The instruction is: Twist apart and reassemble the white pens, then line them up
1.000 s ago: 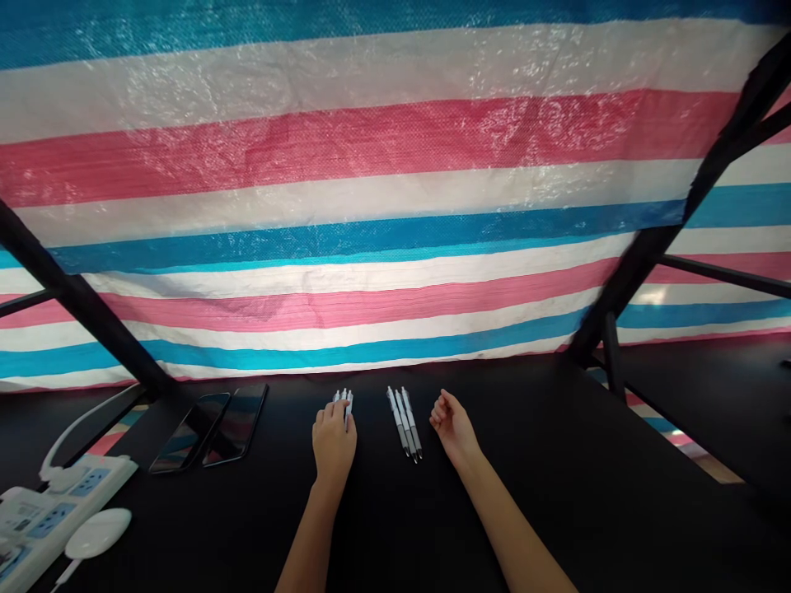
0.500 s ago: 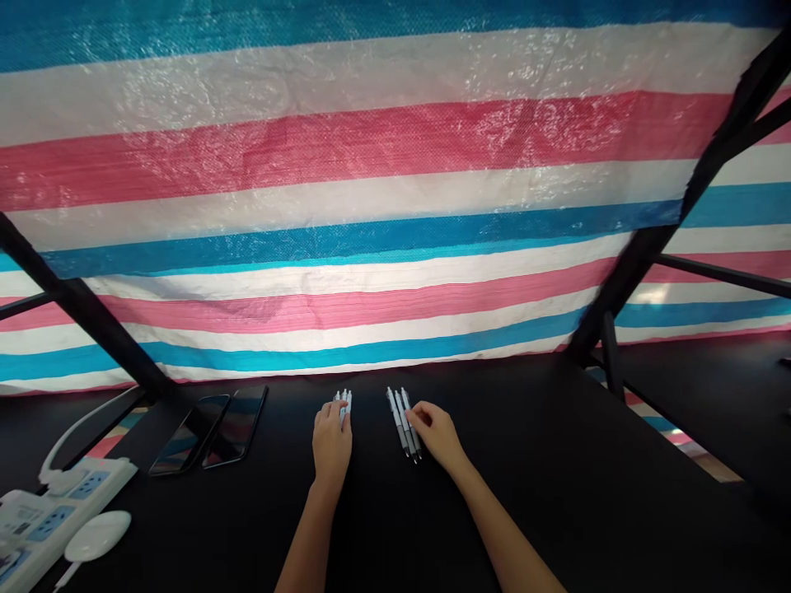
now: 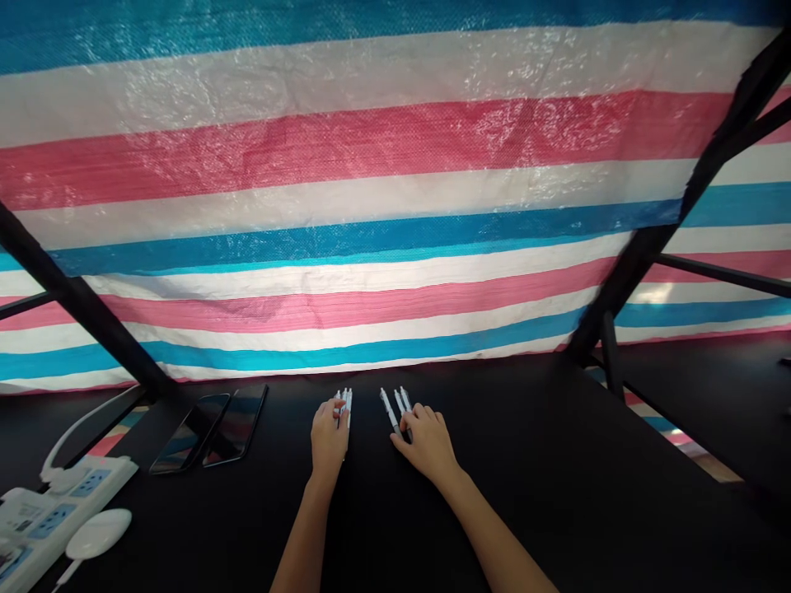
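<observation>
3 white retractable pens [image 3: 389, 410] lie slightly fanned on the black table [image 3: 525, 478], just beside a tighter bunch of white pens [image 3: 344, 400].

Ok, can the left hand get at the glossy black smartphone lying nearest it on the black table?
Probably yes: the left hand rests on white pens just beside the glossy black smartphone, and nothing stands between them on the black table.

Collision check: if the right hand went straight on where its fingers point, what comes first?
Slim white-and-grey pens, partly beneath the right hand; it may be touching them, though depth is unclear.
</observation>
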### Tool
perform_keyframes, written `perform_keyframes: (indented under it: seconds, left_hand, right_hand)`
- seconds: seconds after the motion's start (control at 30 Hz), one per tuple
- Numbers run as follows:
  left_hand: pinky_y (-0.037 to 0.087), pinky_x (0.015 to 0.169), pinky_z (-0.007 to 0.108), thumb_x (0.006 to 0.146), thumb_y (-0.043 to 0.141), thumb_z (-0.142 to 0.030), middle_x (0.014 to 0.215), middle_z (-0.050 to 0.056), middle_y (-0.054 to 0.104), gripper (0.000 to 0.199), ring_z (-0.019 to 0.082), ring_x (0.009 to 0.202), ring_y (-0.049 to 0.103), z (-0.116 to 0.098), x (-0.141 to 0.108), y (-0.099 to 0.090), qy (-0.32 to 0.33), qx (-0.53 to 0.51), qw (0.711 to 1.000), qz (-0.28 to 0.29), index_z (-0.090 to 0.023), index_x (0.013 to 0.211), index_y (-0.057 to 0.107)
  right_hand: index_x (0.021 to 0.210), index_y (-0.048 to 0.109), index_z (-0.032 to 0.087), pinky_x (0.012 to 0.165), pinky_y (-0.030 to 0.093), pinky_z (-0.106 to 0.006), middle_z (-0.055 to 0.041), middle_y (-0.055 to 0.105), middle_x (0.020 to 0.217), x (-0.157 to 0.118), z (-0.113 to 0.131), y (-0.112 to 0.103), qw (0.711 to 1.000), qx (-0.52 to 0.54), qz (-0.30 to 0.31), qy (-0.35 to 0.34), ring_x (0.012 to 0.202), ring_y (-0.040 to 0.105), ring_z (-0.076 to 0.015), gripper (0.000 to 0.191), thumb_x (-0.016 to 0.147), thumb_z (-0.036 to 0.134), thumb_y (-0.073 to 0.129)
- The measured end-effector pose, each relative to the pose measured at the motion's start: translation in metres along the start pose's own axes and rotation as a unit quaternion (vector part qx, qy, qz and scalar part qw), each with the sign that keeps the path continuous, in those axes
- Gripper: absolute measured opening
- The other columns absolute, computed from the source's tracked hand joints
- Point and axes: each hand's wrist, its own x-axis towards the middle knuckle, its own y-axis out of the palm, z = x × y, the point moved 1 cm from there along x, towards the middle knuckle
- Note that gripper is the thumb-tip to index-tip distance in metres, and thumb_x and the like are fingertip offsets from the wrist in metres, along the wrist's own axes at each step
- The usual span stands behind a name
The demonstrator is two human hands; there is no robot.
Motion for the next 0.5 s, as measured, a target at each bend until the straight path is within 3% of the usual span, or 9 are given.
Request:
perform_keyframes:
  seconds: [0.17, 0.3, 0.5]
  left_hand:
    - [0.047, 0.064, 0.033, 0.081, 0.044, -0.032, 0.084, 0.008, 0.062, 0.021, 0.021, 0.074, 0.06, -0.005, -0.002, -0.002, 0.008, 0.003, 1.0, -0.021, -0.018, 0.086, 0.059]
    - [0.048, 0.065, 0.033, 0.083, 0.044, -0.034, 0.086, 0.007, 0.062, 0.022, 0.019, 0.073, 0.059, -0.014, -0.004, -0.001, 0.008, -0.022, 0.999, -0.029, -0.019, 0.088, 0.059]
    - [0.049, 0.074, 0.035, 0.088, 0.041, -0.037, 0.1, 0.008, 0.062, 0.037, 0.018, 0.082, 0.06, -0.029, -0.012, 0.006, 0.036, -0.09, 0.995, 0.04, -0.022, 0.121, 0.048]
  right_hand:
    - [0.065, 0.054, 0.019, 0.067, 0.032, -0.03, -0.0037, 0.051, 0.077, 0.0, 0.004, 0.006, 0.999, 0.0, -0.038, 0.03, 0.074, 0.05, -0.0188, 0.01, 0.075, 0.023, 0.057]
    - [0.066, 0.057, 0.02, 0.066, 0.033, -0.029, -0.0032, 0.053, 0.075, 0.003, -0.001, 0.002, 0.99, 0.104, -0.068, 0.061, 0.071, 0.051, -0.0179, 0.017, 0.08, 0.027, 0.051]
    - [0.067, 0.062, 0.021, 0.053, 0.031, -0.026, -0.0003, 0.053, 0.061, 0.01, -0.019, -0.007, 0.918, 0.366, -0.052, 0.141, 0.057, 0.047, -0.0159, 0.031, 0.081, 0.045, 0.049]
